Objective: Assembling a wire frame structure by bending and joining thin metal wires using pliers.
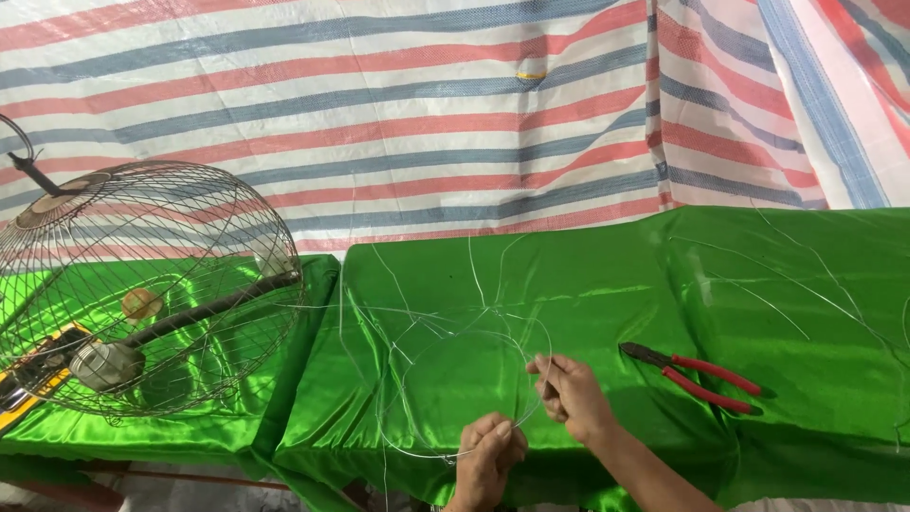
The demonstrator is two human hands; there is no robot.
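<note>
Head view: both hands pinch thin wire loop (pixel 474 398).

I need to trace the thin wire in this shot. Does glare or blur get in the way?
Head view: sharp overall; the green satin cloth throws bright sheen patches that swallow parts of the wire loop; left hand and right hand are crisp; the pliers cast a soft shadow.

The left hand (pixel 485 455) was cut off at the wrist by the bottom edge, just below the wire loop (pixel 464 389). The wire's thin strands faded against the green cloth (pixel 588 284), so their ends could not be traced. Left of the loop, the cage (pixel 142 284) ran off the left edge, and a yellow object (pixel 33 370) behind its bars was too obscured to identify.
</note>
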